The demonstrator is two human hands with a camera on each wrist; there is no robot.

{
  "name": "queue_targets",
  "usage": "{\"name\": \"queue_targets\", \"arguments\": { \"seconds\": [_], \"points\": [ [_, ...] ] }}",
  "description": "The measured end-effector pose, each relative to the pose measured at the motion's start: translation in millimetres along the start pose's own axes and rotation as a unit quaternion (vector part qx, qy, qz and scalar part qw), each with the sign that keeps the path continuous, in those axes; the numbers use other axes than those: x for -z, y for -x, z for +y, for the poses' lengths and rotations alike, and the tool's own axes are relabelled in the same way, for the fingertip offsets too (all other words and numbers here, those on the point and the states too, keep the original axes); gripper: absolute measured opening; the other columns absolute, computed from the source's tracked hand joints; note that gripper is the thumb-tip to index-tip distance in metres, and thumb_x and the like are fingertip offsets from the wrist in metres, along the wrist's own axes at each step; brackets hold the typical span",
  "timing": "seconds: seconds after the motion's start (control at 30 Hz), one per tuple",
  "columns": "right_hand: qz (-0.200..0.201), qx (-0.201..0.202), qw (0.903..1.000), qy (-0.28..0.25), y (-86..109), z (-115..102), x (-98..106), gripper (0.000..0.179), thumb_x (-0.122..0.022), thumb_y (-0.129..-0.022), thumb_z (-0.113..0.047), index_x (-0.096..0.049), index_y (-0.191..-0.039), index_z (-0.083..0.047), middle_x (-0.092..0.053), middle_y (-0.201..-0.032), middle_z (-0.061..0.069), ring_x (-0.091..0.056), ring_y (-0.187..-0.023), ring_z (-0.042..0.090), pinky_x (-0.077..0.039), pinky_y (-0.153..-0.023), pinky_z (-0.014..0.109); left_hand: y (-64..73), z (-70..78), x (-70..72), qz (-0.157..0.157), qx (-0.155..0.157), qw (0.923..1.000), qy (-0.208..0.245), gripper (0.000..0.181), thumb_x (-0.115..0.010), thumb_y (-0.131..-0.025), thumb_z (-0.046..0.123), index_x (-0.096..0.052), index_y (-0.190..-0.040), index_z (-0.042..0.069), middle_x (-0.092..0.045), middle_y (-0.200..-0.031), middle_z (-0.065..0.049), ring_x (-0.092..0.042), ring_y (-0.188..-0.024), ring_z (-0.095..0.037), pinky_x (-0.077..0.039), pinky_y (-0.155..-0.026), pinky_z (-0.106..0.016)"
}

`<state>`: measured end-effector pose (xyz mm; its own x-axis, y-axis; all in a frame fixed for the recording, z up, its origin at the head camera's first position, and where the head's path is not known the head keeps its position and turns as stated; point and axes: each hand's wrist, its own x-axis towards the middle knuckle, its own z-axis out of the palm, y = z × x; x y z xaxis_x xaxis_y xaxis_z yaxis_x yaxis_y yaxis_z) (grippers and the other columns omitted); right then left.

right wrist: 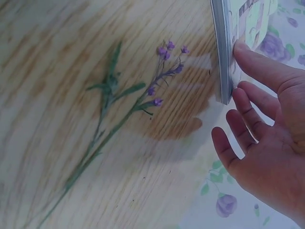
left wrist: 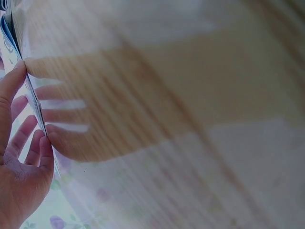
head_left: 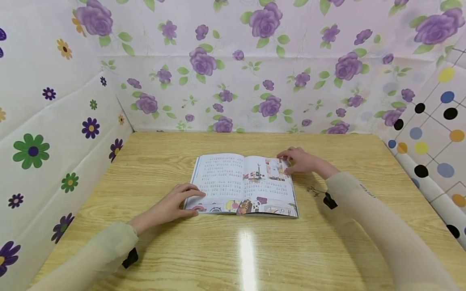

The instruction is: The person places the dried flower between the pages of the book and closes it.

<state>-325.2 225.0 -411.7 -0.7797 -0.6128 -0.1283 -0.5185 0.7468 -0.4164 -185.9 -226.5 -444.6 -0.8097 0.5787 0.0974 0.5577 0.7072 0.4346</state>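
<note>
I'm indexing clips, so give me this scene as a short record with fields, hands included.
table: wood-grained
book: lies open on the table, text and illustrations showing
left hand: touches the book's lower left
right hand: touches the book's upper right
sprig: purple-flowered, right of the book; real or printed, unclear

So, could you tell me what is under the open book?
The open book lies on the wooden table, which shows around it. The part directly beneath is covered, so I cannot tell whether anything else is there. The purple-flowered sprig is right of the book.
</note>
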Motion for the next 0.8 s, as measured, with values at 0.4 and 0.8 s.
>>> {"name": "queue_targets", "arguments": {
  "seconds": [0.4,0.8],
  "points": [
    [0.006,0.004,0.9993,-0.037,0.5,-2.1,-5.1,0.054,-0.072,-0.090,-0.013,-0.051,-0.140,-0.004,-0.056,-0.112,0.016,-0.043,-0.102,0.032,-0.034,-0.084,0.043,0.1,0.7,-0.8,0.014,-0.012,0.9998,-0.002,0.049,-0.079,-0.085,0.026,-0.064,-0.131,0.021,-0.057,-0.130,-0.002,-0.050,-0.121,-0.025,-0.044,-0.101,-0.048],
    [0.019,-0.012,0.9984,-0.052,-4.7,2.5,-7.8,0.048,-0.076,-0.087,-0.014,-0.051,-0.126,-0.003,-0.055,-0.120,0.018,-0.049,-0.110,0.032,-0.041,-0.095,0.050,0.8,2.8,0.2,0.009,-0.011,0.9999,-0.005,0.049,-0.078,-0.085,0.027,-0.063,-0.131,0.021,-0.057,-0.132,-0.003,-0.050,-0.122,-0.026,-0.043,-0.102,-0.049]
  ]
}}
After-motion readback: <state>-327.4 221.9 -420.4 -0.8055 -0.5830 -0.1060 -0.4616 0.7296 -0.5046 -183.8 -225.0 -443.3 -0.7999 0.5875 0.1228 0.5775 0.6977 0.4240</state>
